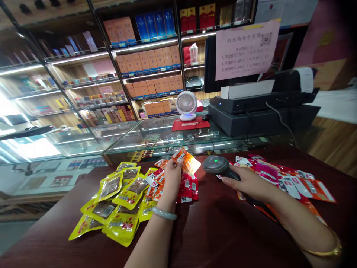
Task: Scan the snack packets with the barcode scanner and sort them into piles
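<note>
My left hand [173, 172] is closed on an orange snack packet [187, 160], raised above the counter, with a bright patch of light on its right part. My right hand [242, 182] grips a black handheld barcode scanner [216, 165] by its handle; a green light glows on top, and its head points at the packet. Under and beside my left hand lie red packets [191, 188] and orange packets [155, 191]. Left of these is a pile of yellow snack packets [122, 223] with clear windows. More red and orange packets [290, 182] lie behind and beyond my right forearm.
Beyond the dark red-brown tabletop [206, 238] stands a glass display case [167, 130] bearing a white fan [186, 104] on a red mat. At right are a black cash drawer [259, 121] and a monitor with a pink paper sign [247, 50]. Shelves of boxes [147, 61] line the back.
</note>
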Motion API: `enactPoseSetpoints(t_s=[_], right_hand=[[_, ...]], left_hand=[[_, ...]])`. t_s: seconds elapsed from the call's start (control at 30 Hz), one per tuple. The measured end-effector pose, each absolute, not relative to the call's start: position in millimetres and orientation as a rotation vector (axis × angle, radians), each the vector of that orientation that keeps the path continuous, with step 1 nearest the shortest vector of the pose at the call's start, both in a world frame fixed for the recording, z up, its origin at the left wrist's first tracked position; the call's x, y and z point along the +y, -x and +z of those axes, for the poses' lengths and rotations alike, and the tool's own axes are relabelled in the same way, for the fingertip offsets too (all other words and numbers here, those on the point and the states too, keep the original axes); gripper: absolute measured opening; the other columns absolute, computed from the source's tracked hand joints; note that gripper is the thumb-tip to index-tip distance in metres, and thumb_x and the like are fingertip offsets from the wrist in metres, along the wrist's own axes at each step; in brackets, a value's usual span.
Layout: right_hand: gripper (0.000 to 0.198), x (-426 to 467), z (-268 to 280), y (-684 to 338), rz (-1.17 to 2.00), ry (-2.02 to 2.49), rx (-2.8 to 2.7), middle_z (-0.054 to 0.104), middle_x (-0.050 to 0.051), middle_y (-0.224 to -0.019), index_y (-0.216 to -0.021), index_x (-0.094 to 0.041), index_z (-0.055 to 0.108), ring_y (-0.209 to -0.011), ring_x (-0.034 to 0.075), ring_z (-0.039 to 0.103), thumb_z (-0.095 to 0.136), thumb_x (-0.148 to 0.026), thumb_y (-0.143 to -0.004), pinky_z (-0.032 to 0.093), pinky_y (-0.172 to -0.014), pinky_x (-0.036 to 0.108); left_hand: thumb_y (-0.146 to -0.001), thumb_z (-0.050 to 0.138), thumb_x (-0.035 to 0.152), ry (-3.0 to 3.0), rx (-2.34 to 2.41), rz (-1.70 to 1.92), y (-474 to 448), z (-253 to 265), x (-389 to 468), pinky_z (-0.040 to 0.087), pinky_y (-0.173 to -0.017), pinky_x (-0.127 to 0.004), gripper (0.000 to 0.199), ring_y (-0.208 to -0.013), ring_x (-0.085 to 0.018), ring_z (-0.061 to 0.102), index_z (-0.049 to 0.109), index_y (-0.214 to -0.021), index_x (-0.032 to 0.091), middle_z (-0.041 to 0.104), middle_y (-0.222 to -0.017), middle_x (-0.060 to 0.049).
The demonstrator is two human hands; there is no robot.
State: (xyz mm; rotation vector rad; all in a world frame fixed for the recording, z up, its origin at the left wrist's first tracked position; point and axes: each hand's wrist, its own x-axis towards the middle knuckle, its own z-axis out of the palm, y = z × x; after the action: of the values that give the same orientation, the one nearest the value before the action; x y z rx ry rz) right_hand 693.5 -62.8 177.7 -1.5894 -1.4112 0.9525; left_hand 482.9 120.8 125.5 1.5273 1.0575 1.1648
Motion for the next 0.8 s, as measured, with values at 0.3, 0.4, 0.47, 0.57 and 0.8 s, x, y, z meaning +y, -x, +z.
enactPoseSetpoints(t_s=[0.3,0.4,0.47,0.57,0.8], right_hand=[[0.043,-65,171,-698,1.096,1.474,-1.377,0.053,-0.006,-0.055,-0.086,-0.021,0.053,-0.042,0.01,0.049,0.064,-0.062,-0.085,0.04,-0.043,0.023],[0.044,-64,171,-698,1.091,1.514,-1.357,0.053,-0.006,-0.054,-0.081,-0.022,0.05,-0.041,0.011,0.05,0.063,-0.064,-0.085,0.041,-0.042,0.023],[0.045,-63,170,-697,1.089,1.542,-1.356,0.053,-0.006,-0.053,-0.08,-0.022,0.05,-0.041,0.011,0.05,0.063,-0.065,-0.084,0.041,-0.041,0.023],[0.045,-61,169,-695,1.101,1.533,-1.365,0.054,-0.006,-0.053,-0.08,-0.022,0.05,-0.04,0.011,0.051,0.063,-0.065,-0.083,0.041,-0.042,0.024],[0.044,-59,166,-689,1.122,1.558,-1.394,0.053,-0.007,-0.054,-0.082,-0.022,0.051,-0.04,0.011,0.051,0.064,-0.065,-0.083,0.04,-0.042,0.024]], left_hand=[[-0.09,0.057,0.033,-1.722,0.828,0.77,-496,132,103,0.056,-0.076,-0.029,0.028,-0.083,-0.018,0.071,0.064,-0.112,0.016,0.075,-0.09,-0.006],[-0.087,0.062,0.025,-2.172,0.971,0.675,-480,150,103,0.049,-0.097,-0.033,0.035,-0.109,-0.021,0.065,0.066,-0.121,0.022,0.071,-0.117,-0.009],[-0.081,0.069,0.029,-2.467,1.221,0.456,-462,161,107,0.042,-0.104,-0.041,0.034,-0.118,-0.027,0.059,0.071,-0.115,0.025,0.069,-0.122,-0.01],[-0.07,0.078,0.045,-2.624,1.42,0.011,-443,169,113,0.037,-0.105,-0.048,0.04,-0.124,-0.034,0.053,0.074,-0.106,0.029,0.067,-0.123,-0.011],[-0.069,0.074,0.06,-2.736,1.381,-0.121,-447,169,108,0.036,-0.103,-0.048,0.051,-0.123,-0.035,0.05,0.07,-0.103,0.023,0.063,-0.125,-0.013]])
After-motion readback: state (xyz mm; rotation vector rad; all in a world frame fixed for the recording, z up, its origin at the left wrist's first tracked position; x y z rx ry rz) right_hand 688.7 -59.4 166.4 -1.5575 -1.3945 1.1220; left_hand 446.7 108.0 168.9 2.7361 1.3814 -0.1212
